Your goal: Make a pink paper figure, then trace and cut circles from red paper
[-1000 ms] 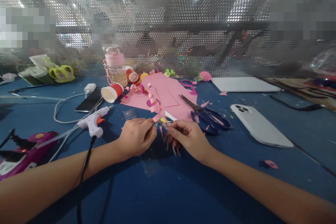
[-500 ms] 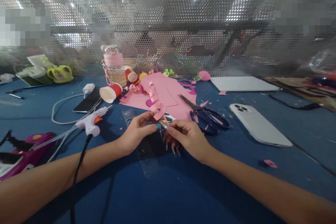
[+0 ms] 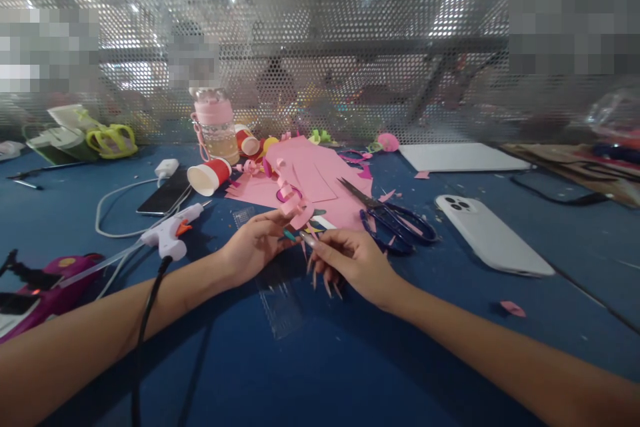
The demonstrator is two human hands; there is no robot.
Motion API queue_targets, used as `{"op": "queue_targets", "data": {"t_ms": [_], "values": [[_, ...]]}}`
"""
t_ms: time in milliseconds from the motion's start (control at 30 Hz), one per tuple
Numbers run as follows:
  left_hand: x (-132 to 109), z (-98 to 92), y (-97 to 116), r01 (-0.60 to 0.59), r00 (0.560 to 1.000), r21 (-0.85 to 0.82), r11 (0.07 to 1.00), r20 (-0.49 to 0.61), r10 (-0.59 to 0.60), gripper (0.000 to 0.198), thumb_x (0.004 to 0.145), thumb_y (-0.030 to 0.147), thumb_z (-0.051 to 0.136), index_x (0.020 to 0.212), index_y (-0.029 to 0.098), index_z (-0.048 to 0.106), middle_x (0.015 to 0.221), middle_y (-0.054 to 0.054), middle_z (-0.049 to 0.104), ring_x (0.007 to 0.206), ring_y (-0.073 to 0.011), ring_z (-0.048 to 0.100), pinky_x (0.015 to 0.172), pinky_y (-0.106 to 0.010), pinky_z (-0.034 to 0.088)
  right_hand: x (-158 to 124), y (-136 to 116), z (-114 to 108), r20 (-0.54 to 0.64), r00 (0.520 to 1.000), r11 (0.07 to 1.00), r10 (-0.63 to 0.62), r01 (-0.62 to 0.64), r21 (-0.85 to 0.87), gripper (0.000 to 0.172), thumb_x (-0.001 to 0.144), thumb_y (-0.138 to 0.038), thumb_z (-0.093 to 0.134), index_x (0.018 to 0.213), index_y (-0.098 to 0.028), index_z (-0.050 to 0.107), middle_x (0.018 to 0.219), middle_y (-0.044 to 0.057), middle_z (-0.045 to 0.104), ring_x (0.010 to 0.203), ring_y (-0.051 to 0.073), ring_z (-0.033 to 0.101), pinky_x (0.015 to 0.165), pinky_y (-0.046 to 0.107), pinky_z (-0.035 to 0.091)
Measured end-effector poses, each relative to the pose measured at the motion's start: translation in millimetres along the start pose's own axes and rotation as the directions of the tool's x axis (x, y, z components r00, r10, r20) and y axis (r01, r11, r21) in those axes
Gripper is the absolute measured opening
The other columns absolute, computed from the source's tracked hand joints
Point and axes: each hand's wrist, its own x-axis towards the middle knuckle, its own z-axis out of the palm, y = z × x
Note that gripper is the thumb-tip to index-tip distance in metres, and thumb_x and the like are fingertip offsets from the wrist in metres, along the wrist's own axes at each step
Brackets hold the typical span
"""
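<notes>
My left hand [image 3: 253, 247] pinches the lower end of a curled pink paper strip [image 3: 289, 195] that spirals upward. My right hand [image 3: 350, 260] is closed on a thin stick-like tool with a teal tip [image 3: 295, 236], held against the strip's base. Both hands meet just above the blue table [image 3: 350, 360], over a clear plastic ruler [image 3: 280, 300]. Pink paper sheets [image 3: 320, 180] lie right behind them.
Blue-handled scissors [image 3: 395, 220] lie right of the hands, and a white phone [image 3: 487, 233] lies farther right. A white glue gun [image 3: 170, 233], a tipped red cup [image 3: 210, 175], a dark phone [image 3: 165, 193] with cable and a pink-lidded bottle [image 3: 216, 123] are on the left. Perforated metal screen behind.
The left hand's fingers have opened a little and shifted along the strip's base. The curled strip sits slightly lower and nearer the pink sheets. The right hand keeps its hold on the tool.
</notes>
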Motion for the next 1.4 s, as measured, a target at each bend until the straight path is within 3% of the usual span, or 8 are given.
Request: {"op": "queue_targets", "data": {"t_ms": [133, 233, 333, 500, 867, 1167, 1400], "values": [[0.9, 1.4, 1.5, -0.038, 0.999, 0.151, 0.988, 0.044, 0.031, 0.035, 0.064, 0.005, 0.031, 0.086, 0.010, 0.059, 0.086, -0.013, 0.066, 0.077, -0.0179, 0.062, 0.069, -0.034, 0.051, -0.2, 0.9, 0.5, 0.001, 1.000, 1.000, -0.012, 0.012, 0.006, 0.037, 0.064, -0.049, 0.063, 0.059, -0.013, 0.055, 0.048, -0.002, 0.054, 0.035, 0.004, 0.047, 0.035, 0.016, 0.036], [1.0, 1.8, 0.9, 0.024, 1.000, -0.040, 0.999, 0.008, -0.024, 0.030, 0.061, 0.005, 0.037, 0.080, 0.011, 0.060, 0.082, -0.010, 0.066, 0.073, -0.0164, 0.061, 0.071, -0.034, 0.049, 0.6, 2.1, -0.2, -0.004, 1.000, 1.000, -0.020, 0.020, 0.003, 0.037, 0.064, -0.049, 0.063, 0.060, -0.013, 0.056, 0.048, -0.002, 0.055, 0.035, 0.004, 0.047, 0.035, 0.016, 0.037], [0.4, 2.8, 0.6, 0.113, 0.992, -0.285, 0.952, -0.027, -0.126, 0.024, 0.057, 0.004, 0.045, 0.072, 0.012, 0.063, 0.077, -0.006, 0.066, 0.071, -0.0141, 0.058, 0.075, -0.030, 0.045, 1.5, 3.1, -1.0, -0.023, 1.000, 1.000, -0.019, 0.018, -0.009, 0.038, 0.064, -0.049, 0.063, 0.059, -0.012, 0.056, 0.048, -0.001, 0.055, 0.034, 0.004, 0.047, 0.034, 0.016, 0.036], [-0.3, 3.5, 0.1, 0.142, 0.987, -0.413, 0.900, -0.005, -0.159, 0.023, 0.054, 0.002, 0.052, 0.070, 0.012, 0.066, 0.073, -0.002, 0.065, 0.073, -0.0128, 0.056, 0.076, -0.028, 0.041, 1.7, 3.0, -0.2, -0.021, 1.000, 1.000, 0.005, -0.005, -0.015, 0.038, 0.065, -0.049, 0.061, 0.058, -0.012, 0.056, 0.047, -0.001, 0.055, 0.034, 0.004, 0.048, 0.034, 0.016, 0.036], [0.2, 2.6, -0.9, 0.142, 0.989, -0.409, 0.901, 0.028, -0.143, 0.028, 0.056, 0.002, 0.053, 0.078, 0.014, 0.067, 0.083, -0.003, 0.067, 0.081, -0.0146, 0.057, 0.078, -0.028, 0.039, 1.4, 0.5, -0.1, -0.015, 0.999, 0.999, 0.041, -0.041, 0.022, 0.036, 0.064, -0.047, 0.061, 0.059, -0.012, 0.055, 0.049, 0.000, 0.057, 0.034, 0.005, 0.048, 0.033, 0.016, 0.035], [-0.8, 4.1, -2.1, 0.112, 0.994, -0.409, 0.906, 0.037, -0.106, 0.031, 0.056, 0.001, 0.052, 0.078, 0.017, 0.068, 0.081, -0.001, 0.069, 0.076, -0.0133, 0.059, 0.077, -0.028, 0.040, 2.1, 0.2, 0.2, 0.007, 0.998, 0.997, 0.069, -0.069, 0.040, 0.040, 0.060, -0.051, 0.062, 0.058, -0.012, 0.056, 0.048, 0.001, 0.057, 0.034, 0.004, 0.048, 0.034, 0.016, 0.036], [-1.5, 2.4, -2.1, 0.099, 0.990, -0.385, 0.917, 0.135, -0.050, 0.028, 0.058, 0.003, 0.059, 0.078, 0.021, 0.068, 0.085, 0.001, 0.068, 0.079, -0.0118, 0.059, 0.076, -0.025, 0.039, 1.9, 0.1, 0.4, 0.014, 0.997, 0.996, 0.076, -0.077, 0.047, 0.045, 0.058, -0.056, 0.063, 0.058, -0.012, 0.057, 0.048, 0.001, 0.058, 0.033, 0.004, 0.048, 0.034, 0.016, 0.035]]}}
